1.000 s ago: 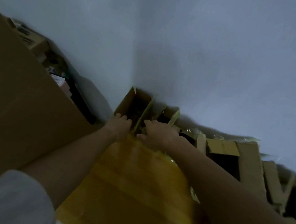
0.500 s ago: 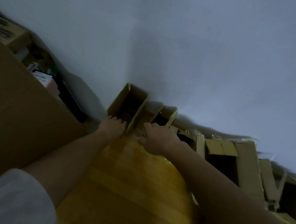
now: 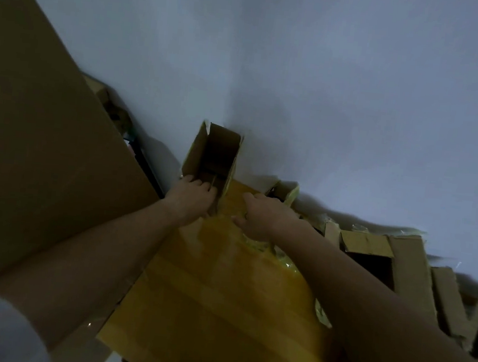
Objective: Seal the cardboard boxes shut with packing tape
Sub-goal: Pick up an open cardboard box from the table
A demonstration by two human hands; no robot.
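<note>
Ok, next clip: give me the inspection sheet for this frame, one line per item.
Surface: hidden; only cardboard shows under the arms.
Job's things: tape-covered box, yellow-brown, shiny strips across its top; no tape roll seen.
Clutter: open small box at the wall; torn cardboard pieces on the right; large cardboard panel on the left.
Grippers: left hand at the open small box's near edge; right hand on the far end of the tape-covered box; grip too dim to tell.
Cables: nothing seen.
Surroundings: plain white wall, dim light.
</note>
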